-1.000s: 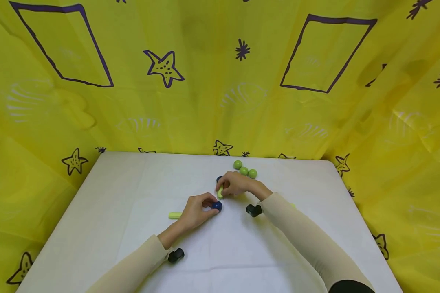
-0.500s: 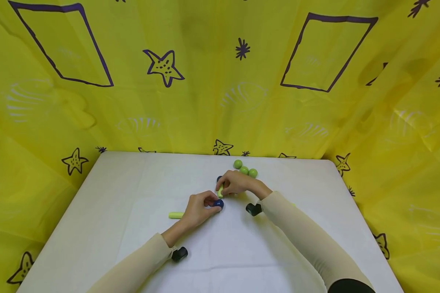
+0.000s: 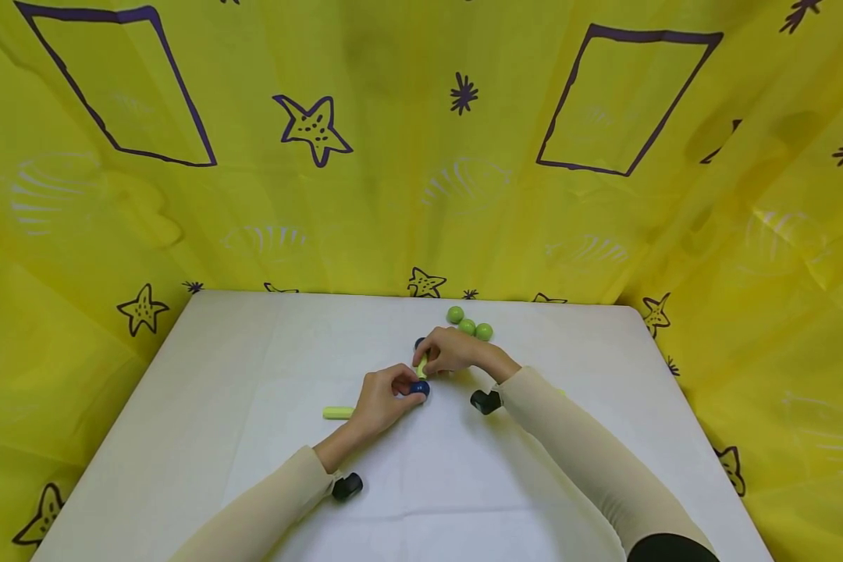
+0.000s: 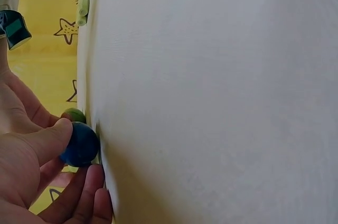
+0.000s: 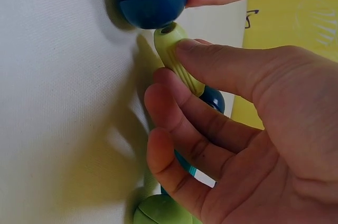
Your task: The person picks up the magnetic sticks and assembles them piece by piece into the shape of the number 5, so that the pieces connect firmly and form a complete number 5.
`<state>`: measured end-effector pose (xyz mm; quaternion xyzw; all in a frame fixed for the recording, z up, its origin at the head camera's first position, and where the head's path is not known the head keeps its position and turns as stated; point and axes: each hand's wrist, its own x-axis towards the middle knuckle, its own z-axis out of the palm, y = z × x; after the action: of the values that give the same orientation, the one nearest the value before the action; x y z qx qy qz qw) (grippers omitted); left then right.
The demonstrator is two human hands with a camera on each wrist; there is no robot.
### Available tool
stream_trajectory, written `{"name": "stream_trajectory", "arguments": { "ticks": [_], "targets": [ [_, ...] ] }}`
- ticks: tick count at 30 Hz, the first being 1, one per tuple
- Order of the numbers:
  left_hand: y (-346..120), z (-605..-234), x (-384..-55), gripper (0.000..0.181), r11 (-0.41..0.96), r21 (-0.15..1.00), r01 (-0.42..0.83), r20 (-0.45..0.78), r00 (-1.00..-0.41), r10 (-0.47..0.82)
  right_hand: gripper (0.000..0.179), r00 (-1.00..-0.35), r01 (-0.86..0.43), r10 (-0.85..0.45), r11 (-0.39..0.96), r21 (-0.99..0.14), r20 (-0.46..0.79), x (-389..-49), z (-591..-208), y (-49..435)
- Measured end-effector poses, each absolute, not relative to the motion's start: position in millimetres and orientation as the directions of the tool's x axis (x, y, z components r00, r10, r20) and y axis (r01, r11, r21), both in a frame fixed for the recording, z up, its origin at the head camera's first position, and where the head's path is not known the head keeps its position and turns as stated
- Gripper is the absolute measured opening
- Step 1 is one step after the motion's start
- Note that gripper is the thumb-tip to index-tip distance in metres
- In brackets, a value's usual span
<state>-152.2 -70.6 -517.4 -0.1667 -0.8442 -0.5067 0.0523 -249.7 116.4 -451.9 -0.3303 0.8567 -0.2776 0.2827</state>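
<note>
The left hand [image 3: 379, 400] pinches a blue ball [image 3: 420, 389] between its thumb and fingers, just above the middle of the white worktop [image 3: 267, 351]. The right hand [image 3: 451, 351] grips a yellow-green stick [image 5: 178, 60] between thumb and index finger, the other fingers loosely bent. The stick's near end, which shows a hole in the right wrist view, lies right at the ball; whether the two touch I cannot tell. At its other end is a second blue ball [image 5: 213, 98], partly hidden by the right hand. Past the curled fingers a teal piece [image 5: 185, 165] shows in part.

Beyond the right hand, towards the far edge of the worktop, three green balls [image 3: 467, 327] sit close together. Left of the left hand, well in from the left edge, lies another yellow-green stick [image 3: 337, 412]. Both arms wear beige sleeves [image 3: 569, 437], with a black device [image 3: 347, 487] at each wrist. A yellow curtain [image 3: 379, 211] with dark starfish drawings rises behind the far edge.
</note>
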Motion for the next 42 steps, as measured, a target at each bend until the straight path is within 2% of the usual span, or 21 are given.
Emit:
{"name": "stream_trajectory", "arguments": {
  "ticks": [16, 22, 28, 42],
  "targets": [
    [-68.3, -518.6, -152.6, 0.024, 0.423, 0.842, 0.335, 0.263, -0.939, 0.220, 0.011, -0.627, -0.414, -0.718, 0.635, -0.653, -0.301, -248.4, -451.0, 117.3],
    [-68.4, -517.1, -153.1, 0.024, 0.426, 0.847, 0.319, 0.242, -0.944, 0.226, 0.022, -0.607, -0.438, -0.745, 0.605, -0.665, -0.278, -248.3, -449.5, 123.4],
    [-68.7, -516.2, -152.0, 0.022, 0.438, 0.845, 0.308, 0.226, -0.946, 0.231, 0.037, -0.599, -0.499, -0.767, 0.582, -0.642, -0.229, -242.8, -439.8, 136.7],
    [-68.3, -513.2, -150.9, 0.021, 0.453, 0.845, 0.285, 0.194, -0.952, 0.236, 0.037, -0.644, -0.546, -0.751, 0.586, -0.598, -0.148, -220.7, -412.2, 189.9]
  ]
}}
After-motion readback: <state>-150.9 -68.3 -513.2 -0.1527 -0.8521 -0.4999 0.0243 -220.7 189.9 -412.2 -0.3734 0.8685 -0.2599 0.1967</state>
